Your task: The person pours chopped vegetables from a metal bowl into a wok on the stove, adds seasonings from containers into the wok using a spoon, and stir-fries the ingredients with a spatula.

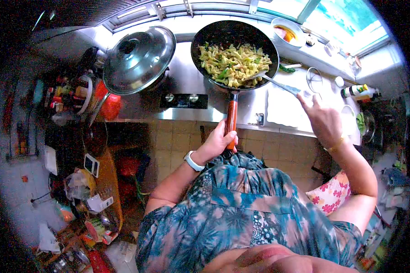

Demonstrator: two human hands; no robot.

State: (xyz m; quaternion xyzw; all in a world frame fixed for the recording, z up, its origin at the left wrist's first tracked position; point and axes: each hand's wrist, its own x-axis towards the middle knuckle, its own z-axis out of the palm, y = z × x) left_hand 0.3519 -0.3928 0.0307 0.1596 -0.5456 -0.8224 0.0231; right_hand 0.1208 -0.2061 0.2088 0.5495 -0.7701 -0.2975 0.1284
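Observation:
A dark wok [206,40] stands at the right of the stove, holding chopped, pale green vegetables [234,63] with some darker green pieces. My left hand [214,142] is closed around the wok's reddish-brown handle [232,117]. In my right hand [322,119] is the handle end of a metal spatula [282,85]; its head lies among the vegetables at the wok's right side, partly covered by them. Over the left burner sits another pan with a domed metal lid [143,57] on it.
Two knobs [193,98] are on the stove's front. A white bowl [287,32] with orange-brown contents rests on the window ledge. Bottles [354,90] and a white board [284,109] are to the right. A red bag [108,103] hangs near the left pan. A cluttered wooden table [109,182] stands lower left.

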